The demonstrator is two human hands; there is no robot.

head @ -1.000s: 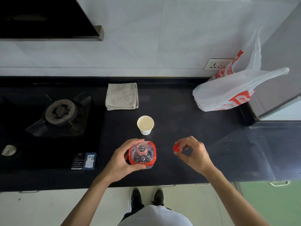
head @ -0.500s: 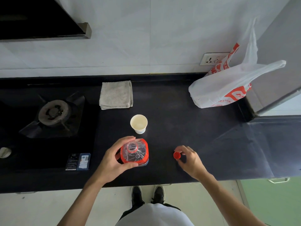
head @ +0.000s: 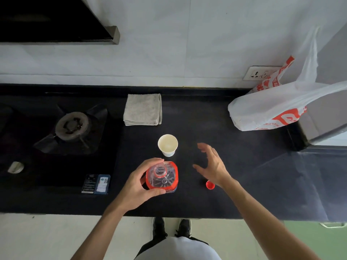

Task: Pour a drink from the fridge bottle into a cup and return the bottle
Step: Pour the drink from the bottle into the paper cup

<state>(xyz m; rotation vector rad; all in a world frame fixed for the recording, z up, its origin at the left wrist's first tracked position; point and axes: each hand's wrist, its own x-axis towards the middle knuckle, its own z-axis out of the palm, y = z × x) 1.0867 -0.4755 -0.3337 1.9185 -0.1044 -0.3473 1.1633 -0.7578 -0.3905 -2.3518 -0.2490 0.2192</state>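
A clear bottle (head: 163, 178) with a red label stands upright on the black counter (head: 234, 139), its neck uncapped. My left hand (head: 138, 183) grips it around the shoulder from the left. The red cap (head: 210, 185) lies on the counter to the bottle's right. My right hand (head: 212, 164) hovers above the counter just beyond the cap, fingers spread and holding nothing. A white paper cup (head: 167, 144) stands upright a little behind the bottle, between my two hands.
A folded grey towel (head: 143, 109) lies behind the cup. A gas burner (head: 72, 124) sits at the left, with a small dark card (head: 96, 183) near the front. A white and red plastic bag (head: 272, 109) leans at the back right, beside a wall socket (head: 260, 73).
My right hand set the red cap down on the counter, let go of it, and lifted away with fingers spread. My left hand kept its grip on the bottle.
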